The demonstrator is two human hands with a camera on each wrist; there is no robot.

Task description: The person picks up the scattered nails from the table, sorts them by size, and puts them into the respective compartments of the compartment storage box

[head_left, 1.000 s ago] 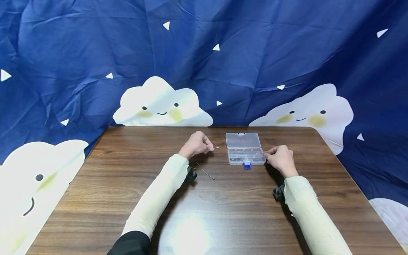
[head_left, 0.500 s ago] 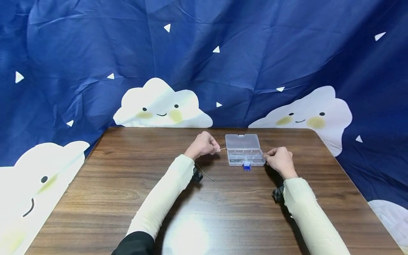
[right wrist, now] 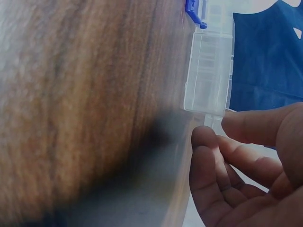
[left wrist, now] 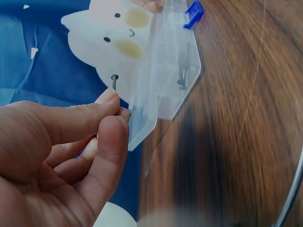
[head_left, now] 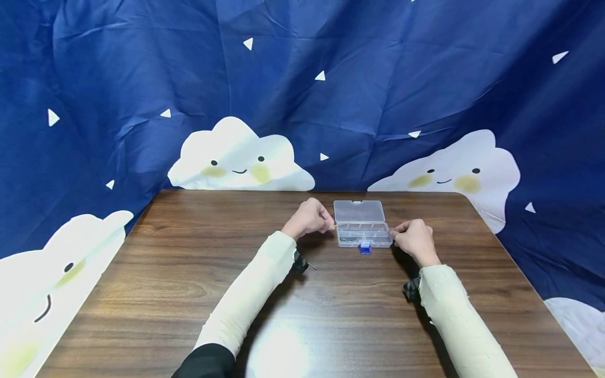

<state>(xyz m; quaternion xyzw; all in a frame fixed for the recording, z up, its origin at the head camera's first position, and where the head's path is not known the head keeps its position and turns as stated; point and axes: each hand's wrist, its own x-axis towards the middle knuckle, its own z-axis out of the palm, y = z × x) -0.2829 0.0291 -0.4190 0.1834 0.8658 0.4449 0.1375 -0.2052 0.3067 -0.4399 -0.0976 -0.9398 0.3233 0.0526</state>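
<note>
My left hand (head_left: 312, 216) is at the left end of a clear plastic compartment box (head_left: 348, 244). Between thumb and fingertips it pinches a thin metal nail (left wrist: 114, 84), whose small round head sticks up past the thumb in the left wrist view. The box's lid (head_left: 359, 211) is raised at the back, and a blue latch (head_left: 365, 250) hangs at the front. Dark nails (left wrist: 182, 68) lie in its front compartment. At the right end, my right hand (head_left: 416, 239) holds the box corner, thumb and fingertip on either side of it.
A thin metal rod (head_left: 312, 266) lies on the wooden table (head_left: 368, 320), mostly hidden behind the left wrist. Black wrist cameras hang under both wrists. A blue cloth (head_left: 302, 79) with white clouds hangs behind the table.
My left hand has moved right with the nail, from a short way off up to the box's left end. The rod on the table is now mostly covered. My right hand keeps its place.
</note>
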